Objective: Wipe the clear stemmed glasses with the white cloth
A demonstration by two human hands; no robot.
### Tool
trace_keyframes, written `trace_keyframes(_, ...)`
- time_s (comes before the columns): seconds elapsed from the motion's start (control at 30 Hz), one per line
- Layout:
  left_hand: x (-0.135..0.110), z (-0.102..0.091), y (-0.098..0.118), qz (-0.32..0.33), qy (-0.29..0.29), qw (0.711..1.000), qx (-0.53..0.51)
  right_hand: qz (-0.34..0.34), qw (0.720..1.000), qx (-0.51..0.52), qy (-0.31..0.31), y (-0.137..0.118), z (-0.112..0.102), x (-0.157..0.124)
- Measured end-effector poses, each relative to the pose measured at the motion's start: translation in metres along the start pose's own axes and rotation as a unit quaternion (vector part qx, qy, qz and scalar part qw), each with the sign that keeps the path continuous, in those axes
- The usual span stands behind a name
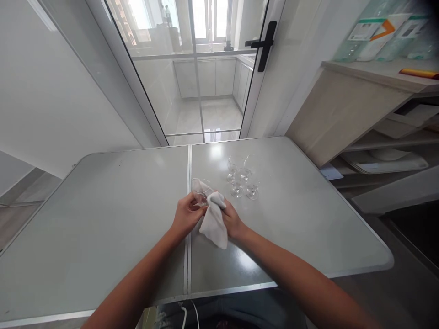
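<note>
My left hand point(187, 214) is closed round a small clear stemmed glass point(200, 188), held tilted above the grey folding table point(103, 219). My right hand point(232, 219) grips a white cloth point(215, 222) that is pressed against the glass and hangs down below both hands. Just beyond my hands, a little to the right, three more clear stemmed glasses point(242, 180) stand upright together on the table.
A metal seam point(188, 164) runs down the table's middle. A glass sliding door point(195, 68) with a black handle point(264, 43) stands behind the table. A wooden shelf unit point(360, 96) with boxes and trays stands at the right.
</note>
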State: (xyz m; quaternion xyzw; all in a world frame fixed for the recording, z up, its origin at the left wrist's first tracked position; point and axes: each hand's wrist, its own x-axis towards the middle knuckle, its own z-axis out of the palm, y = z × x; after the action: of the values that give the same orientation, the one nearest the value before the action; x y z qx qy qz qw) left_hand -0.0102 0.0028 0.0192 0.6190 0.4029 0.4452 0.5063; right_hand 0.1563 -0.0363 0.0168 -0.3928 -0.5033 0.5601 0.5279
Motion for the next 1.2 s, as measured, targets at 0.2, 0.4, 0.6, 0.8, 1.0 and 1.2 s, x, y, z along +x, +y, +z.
trace_keyframes(0.2,0.001,-0.004,0.008,0.042,-0.017,0.998,0.044,-0.064,0.991,-0.111,-0.036,-0.010,-0.004,0.002)
trace_keyframes(0.4,-0.004,-0.008,0.015,0.059,-0.114,0.991,0.045,-0.083,0.982,-0.171,0.001,-0.005,-0.008,0.004)
trace_keyframes(0.6,0.000,-0.016,0.016,0.104,-0.013,0.994,0.038,-0.048,0.986,-0.157,-0.013,-0.005,-0.007,0.002)
trace_keyframes(0.8,0.003,-0.014,0.016,0.058,-0.104,0.989,-0.088,0.012,0.993,-0.048,-0.103,-0.005,0.001,0.000)
trace_keyframes(1.0,0.002,-0.015,0.015,0.085,-0.098,0.988,-0.084,0.029,0.989,-0.042,-0.136,-0.010,-0.004,0.003)
trace_keyframes(1.2,0.005,-0.018,0.010,0.129,-0.068,0.983,-0.114,0.119,0.978,0.055,-0.160,-0.006,-0.007,0.004)
